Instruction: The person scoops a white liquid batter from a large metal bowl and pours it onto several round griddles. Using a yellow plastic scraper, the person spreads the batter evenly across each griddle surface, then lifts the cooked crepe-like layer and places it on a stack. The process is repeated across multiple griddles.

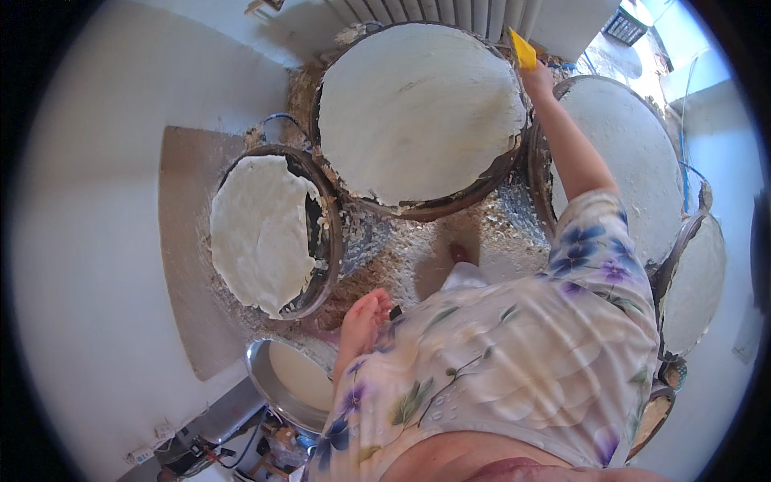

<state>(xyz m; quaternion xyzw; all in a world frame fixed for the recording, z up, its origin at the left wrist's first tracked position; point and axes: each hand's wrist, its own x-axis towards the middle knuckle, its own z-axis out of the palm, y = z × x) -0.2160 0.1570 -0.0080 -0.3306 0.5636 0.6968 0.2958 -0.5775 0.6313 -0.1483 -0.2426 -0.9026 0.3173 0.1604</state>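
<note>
My right hand grips a yellow flat scraper, raised at the upper right rim of a large round griddle. A pale, thin sheet of batter covers most of that griddle, with dark metal bare along its lower right edge. My left hand holds nothing, its fingers loosely curled in front of my body. Left of it, a smaller griddle carries a white sheet with a ragged right edge. A third griddle on the right bears another white sheet.
A metal basin of cream-coloured liquid stands at lower left. Another coated griddle is at far right. A ribbed radiator stands behind the large griddle. Crusted scraps cover the surface between griddles. Cables and clutter lie at bottom left.
</note>
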